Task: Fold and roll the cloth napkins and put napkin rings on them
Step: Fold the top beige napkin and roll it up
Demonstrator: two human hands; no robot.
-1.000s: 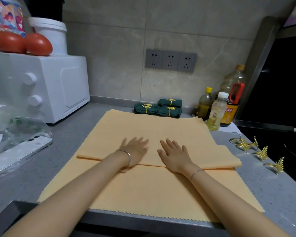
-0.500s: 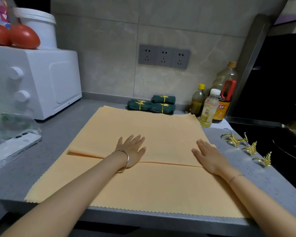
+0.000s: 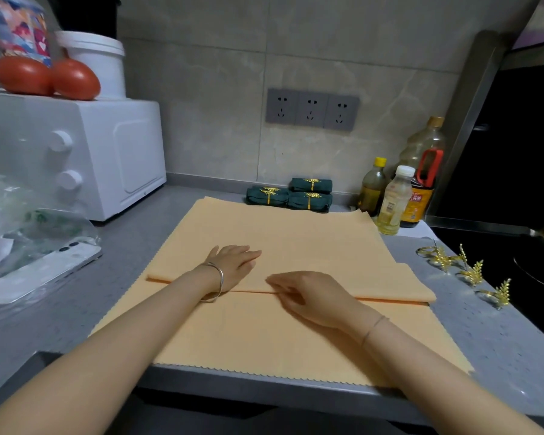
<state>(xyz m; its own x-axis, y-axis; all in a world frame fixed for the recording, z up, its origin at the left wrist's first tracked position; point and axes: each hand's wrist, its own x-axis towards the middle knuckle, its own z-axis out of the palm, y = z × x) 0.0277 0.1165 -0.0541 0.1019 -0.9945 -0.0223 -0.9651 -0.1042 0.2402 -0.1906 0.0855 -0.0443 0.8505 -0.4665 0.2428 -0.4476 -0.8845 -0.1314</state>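
Orange napkin [image 3: 296,240] lies flat on the counter [image 3: 132,246]. Its far half is folded toward the person, and the fold edge [image 3: 390,298] runs across its middle.

Left hand [image 3: 233,265] is palm down on the folded layer just behind that edge, fingers straight, pressing. Right hand [image 3: 308,296] sits on the edge itself with fingers slightly bent, pointing left. Can't tell if it pinches the cloth or only rests on it.

Gold rings [image 3: 471,273] sit loose just right of the napkin. Three finished green rolls [image 3: 289,196] lie just behind its far hem.

Risks, my read:
- The folded layer's right corner sticks out past the layer under it. Rolling from this gives a skewed roll, so square it first.
- The napkin's near hem lies at the counter's front lip. A drag toward the body could pull the cloth over.
- A wide sweep to the right could knock the rings toward the dark stove area beyond them.
- Uneven pressure between the hands could bunch the crease.
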